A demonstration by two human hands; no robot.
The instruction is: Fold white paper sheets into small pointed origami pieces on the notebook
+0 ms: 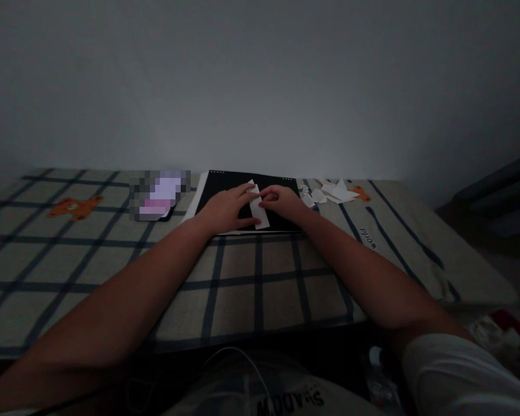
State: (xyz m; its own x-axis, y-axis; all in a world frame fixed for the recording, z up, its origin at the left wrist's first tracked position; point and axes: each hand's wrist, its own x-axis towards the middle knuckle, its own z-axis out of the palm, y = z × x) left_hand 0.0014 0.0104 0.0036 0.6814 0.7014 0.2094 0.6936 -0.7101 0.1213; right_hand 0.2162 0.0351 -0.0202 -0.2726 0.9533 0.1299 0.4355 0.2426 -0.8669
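Observation:
A narrow folded strip of white paper (262,216) lies slanted on a black sheet or pad cover (226,186) with small holes along its far edge. My left hand (229,209) is flat with its fingers apart, pressing the strip near its far end and at its near end with the thumb. At the strip's right edge, my right hand (283,201) has its fingers curled, with thumb and index finger closed against the paper. Whether the strip has one layer or more under the fingers is too small to tell.
Torn white paper pieces (333,192) lie right of the pad. A phone (162,195), partly pixelated, rests to the left. A checked cloth (112,248) covers the table, which meets a grey wall (260,86). Below the right edge stands a plastic bottle (380,378).

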